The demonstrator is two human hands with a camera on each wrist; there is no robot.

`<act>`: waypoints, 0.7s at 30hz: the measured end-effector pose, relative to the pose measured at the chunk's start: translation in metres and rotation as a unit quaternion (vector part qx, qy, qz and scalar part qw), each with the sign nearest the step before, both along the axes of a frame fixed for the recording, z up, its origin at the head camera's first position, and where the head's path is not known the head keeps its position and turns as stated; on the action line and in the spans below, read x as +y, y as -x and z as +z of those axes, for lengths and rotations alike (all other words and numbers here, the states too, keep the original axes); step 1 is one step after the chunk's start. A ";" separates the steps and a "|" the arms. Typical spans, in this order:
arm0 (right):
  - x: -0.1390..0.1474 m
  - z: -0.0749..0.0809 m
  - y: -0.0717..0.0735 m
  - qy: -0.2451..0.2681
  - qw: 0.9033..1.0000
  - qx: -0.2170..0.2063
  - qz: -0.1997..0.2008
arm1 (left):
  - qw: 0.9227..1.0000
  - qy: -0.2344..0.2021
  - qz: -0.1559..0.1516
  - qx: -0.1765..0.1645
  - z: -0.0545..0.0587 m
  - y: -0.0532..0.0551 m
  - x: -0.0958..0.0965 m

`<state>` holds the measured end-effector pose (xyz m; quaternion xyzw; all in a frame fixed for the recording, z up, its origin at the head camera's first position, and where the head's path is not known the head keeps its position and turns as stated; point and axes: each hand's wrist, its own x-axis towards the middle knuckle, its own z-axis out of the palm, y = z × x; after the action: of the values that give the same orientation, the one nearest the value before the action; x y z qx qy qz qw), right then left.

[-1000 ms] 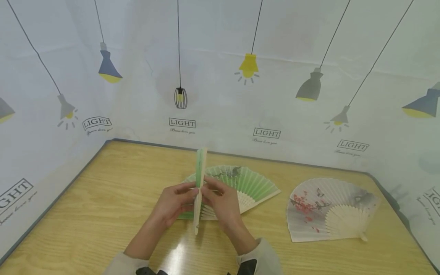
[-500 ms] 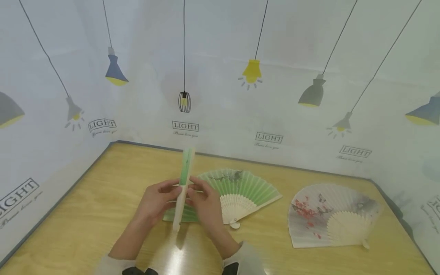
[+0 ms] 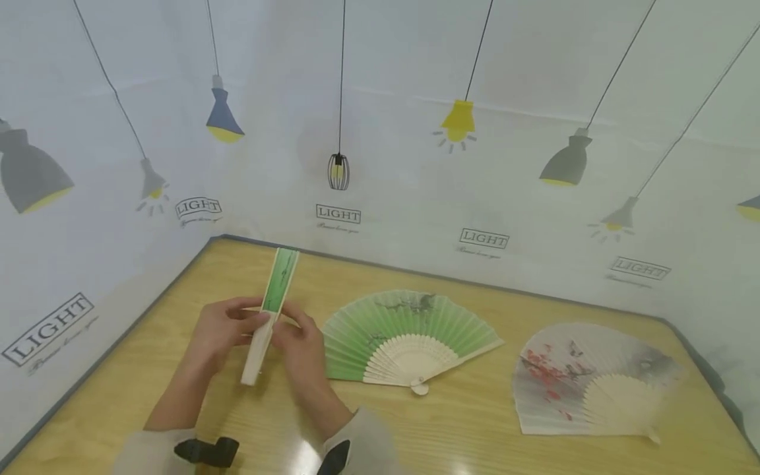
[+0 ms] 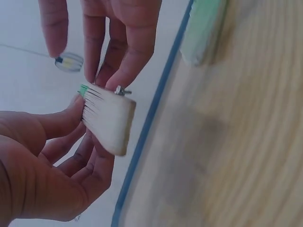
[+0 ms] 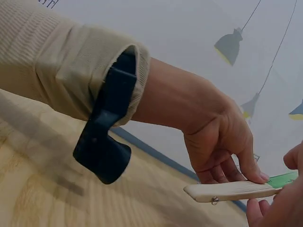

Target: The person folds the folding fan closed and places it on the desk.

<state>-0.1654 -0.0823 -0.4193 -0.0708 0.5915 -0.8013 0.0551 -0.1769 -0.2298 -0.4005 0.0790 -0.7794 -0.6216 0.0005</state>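
"What's just right of the grip?"
"An opened green folding fan (image 3: 410, 342) with pale slatted ribs; farther right, an opened greyish-white folding fan (image 3: 584, 379) with red blossoms."
"And below the grip?"
"A yellowish wood-grain tabletop (image 3: 475, 415)."
"Beyond it?"
"A white wall covering (image 3: 398, 158), printed with blue, grey and yellow hanging lamps (image 3: 459, 119) and black-boxed 'LIGHT' lettering (image 3: 338, 214)."

Light wood-grain worktop (image 3: 463, 422) with a dark blue-grey border (image 4: 153, 113). Lying spread open on it are a green folding fan (image 3: 410, 320) near the middle and, apart to its right, a pale grey folding fan (image 3: 594, 369) with red blossoms.
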 end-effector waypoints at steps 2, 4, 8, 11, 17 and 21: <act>-0.008 -0.004 -0.001 0.003 1.000 -0.014 -0.001 | 1.000 0.007 0.006 -0.010 -0.004 0.001 -0.006; -0.015 -0.008 0.001 0.011 0.999 -0.033 -0.002 | 1.000 0.019 0.012 -0.016 -0.009 0.002 -0.012; -0.024 -0.016 0.007 0.032 0.997 -0.068 0.005 | 0.999 0.030 0.024 -0.022 -0.018 0.008 -0.020; -0.027 -0.021 0.009 0.045 0.995 -0.087 0.025 | 0.998 0.031 0.033 -0.032 -0.025 0.012 -0.024; -0.032 -0.029 0.008 0.066 0.992 -0.080 0.071 | 0.996 0.057 0.055 -0.035 -0.032 0.015 -0.029; -0.033 -0.030 0.008 0.061 0.992 -0.075 0.082 | 0.991 0.112 0.068 -0.025 -0.033 0.017 -0.028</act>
<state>-0.1736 -0.1154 -0.4494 -0.0616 0.5282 -0.8316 0.1603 -0.1940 -0.2576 -0.4336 0.1466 -0.8369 -0.5264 0.0320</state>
